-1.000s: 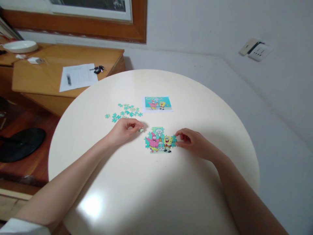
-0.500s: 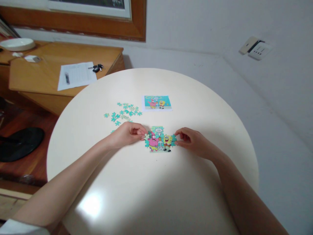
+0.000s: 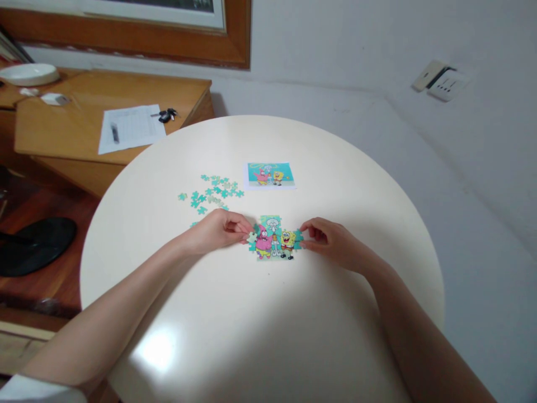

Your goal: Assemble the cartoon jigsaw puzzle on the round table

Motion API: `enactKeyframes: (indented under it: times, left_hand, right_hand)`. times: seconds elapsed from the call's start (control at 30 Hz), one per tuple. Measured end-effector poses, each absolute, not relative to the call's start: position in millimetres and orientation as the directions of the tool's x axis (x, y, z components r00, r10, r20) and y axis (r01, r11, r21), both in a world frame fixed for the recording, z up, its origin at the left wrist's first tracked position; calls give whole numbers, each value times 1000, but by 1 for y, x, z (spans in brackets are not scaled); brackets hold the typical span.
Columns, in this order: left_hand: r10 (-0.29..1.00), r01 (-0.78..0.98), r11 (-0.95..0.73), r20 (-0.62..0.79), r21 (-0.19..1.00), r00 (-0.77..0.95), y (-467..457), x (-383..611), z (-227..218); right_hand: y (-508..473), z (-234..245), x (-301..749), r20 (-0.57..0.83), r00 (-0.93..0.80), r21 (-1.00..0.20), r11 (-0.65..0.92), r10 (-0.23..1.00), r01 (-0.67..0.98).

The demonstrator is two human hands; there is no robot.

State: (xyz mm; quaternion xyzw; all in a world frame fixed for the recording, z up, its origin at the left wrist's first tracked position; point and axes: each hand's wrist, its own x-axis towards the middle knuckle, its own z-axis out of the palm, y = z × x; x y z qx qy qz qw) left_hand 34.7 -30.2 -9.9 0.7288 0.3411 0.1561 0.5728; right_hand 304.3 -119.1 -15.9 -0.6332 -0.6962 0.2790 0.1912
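A partly joined jigsaw puzzle (image 3: 274, 239) with cartoon figures lies flat on the round white table (image 3: 268, 324). At its left edge, my left hand (image 3: 224, 229) pinches a pale green puzzle piece (image 3: 251, 237) between thumb and fingers, held over the pink figure's side. My right hand (image 3: 327, 238) is closed at the opposite edge, thumb and forefinger gripping the teal end of the puzzle beside the yellow figure. Loose puzzle pieces (image 3: 215, 191) lie scattered beyond my left hand, and a few are partly hidden by it.
A printed reference picture (image 3: 272, 175) lies behind the puzzle. Left of the table, a wooden desk (image 3: 84, 89) holds a paper sheet (image 3: 132, 129), keys (image 3: 168, 116) and a white dish (image 3: 29, 74). A wall with sockets (image 3: 447, 84) rises at the right.
The pale piece in my left hand has turned and shifted slightly lower at the puzzle's left edge. My right hand stays at the right edge.
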Motion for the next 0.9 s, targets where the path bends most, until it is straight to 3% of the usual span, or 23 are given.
enactKeyframes:
  times: [0.57,0.9]
  left_hand:
    - [648,283,-90,-159,955,744,-30,34,-9]
    - [564,275,-79,-184,958,805,-31,34,-6]
  right_hand:
    - [-119,-16,305,-85,-125,-629,44,988,776]
    - [-119,-18,305,-67,-121,-627,52,990,777]
